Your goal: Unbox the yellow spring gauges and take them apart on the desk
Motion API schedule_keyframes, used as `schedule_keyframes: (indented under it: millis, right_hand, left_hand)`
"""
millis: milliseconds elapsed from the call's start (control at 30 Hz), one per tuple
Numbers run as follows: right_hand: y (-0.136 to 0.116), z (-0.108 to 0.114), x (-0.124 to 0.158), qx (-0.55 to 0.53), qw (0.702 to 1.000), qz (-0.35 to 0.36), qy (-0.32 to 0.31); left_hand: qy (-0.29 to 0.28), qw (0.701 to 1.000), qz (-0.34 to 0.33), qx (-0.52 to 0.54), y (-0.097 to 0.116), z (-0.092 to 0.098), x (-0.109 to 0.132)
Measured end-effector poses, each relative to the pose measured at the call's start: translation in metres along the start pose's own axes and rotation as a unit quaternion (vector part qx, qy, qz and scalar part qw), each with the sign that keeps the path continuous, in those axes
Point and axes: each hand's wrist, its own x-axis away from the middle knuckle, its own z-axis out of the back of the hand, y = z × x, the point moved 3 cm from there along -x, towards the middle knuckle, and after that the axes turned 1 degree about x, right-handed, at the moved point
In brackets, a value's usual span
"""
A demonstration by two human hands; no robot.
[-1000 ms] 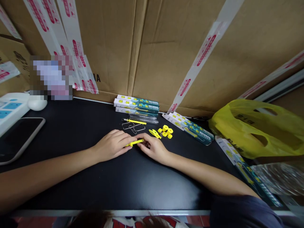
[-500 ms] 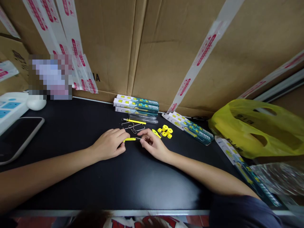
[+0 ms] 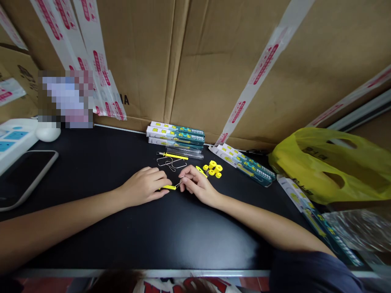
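Note:
Low over the black table, my left hand (image 3: 148, 186) is closed round a yellow plastic rod (image 3: 169, 187), whose right end sticks out past the fingers. My right hand (image 3: 198, 186) pinches a thin metal wire hook (image 3: 179, 184) that meets the rod's right tip; whether the two are joined I cannot tell. Just behind my hands lie bent wire hooks (image 3: 171, 163), another yellow rod with a spring (image 3: 173, 156) and clear plastic tubes (image 3: 186, 153). Right of my right hand sit several yellow caps (image 3: 215, 167) with small dark springs, and a flat yellow piece (image 3: 200, 171).
Printed narrow boxes (image 3: 177, 134) are stacked at the back, with more boxes (image 3: 244, 162) to the right. A yellow plastic bag (image 3: 320, 167) lies at the far right. On the left are a phone (image 3: 26, 177) and a white power strip (image 3: 16, 136). Cardboard (image 3: 137, 61) walls the back.
Both hands have shifted slightly; the left has come nearer the right. The yellow rod sits lower, and the wire now slants up from its tip into my right fingers.

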Motion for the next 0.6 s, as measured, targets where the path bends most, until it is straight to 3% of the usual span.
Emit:
schedule_keyframes:
  millis: [400,600]
  right_hand:
    - [0.0016,0.0007,-0.0023,0.027,0.999,0.007,0.027]
    - [0.0035,-0.0024,0.0000,0.053,0.998,0.009,-0.015]
  left_hand:
    - [0.016,0.997,-0.079,0.010,0.0038,0.0001,0.0003]
    - [0.018,0.995,-0.096,-0.007,0.0044,-0.0005,0.0002]
